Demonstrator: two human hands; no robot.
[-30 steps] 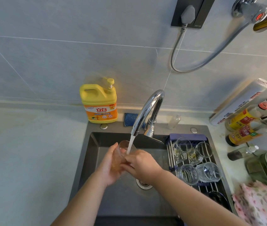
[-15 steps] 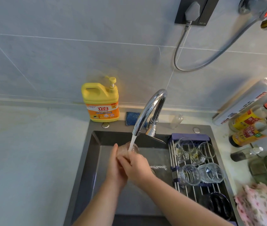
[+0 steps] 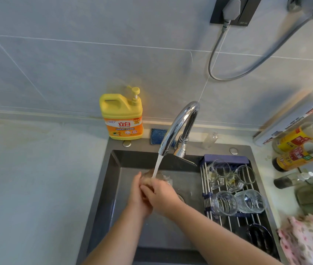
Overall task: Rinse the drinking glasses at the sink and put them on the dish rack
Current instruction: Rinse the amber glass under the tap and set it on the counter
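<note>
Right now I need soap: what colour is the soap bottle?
Yellow soap bottle, orange label; head view.

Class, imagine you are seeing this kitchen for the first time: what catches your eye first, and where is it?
First come the left hand and right hand, holding a drinking glass under the water stream from the chrome faucet, over the dark sink. Next is the bright yellow dish soap bottle against the wall behind the sink's left corner. Then come the clear glasses on the dish rack across the sink's right side.

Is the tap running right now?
On: water streams from the faucet onto the glass held by the left hand and right hand.
</note>
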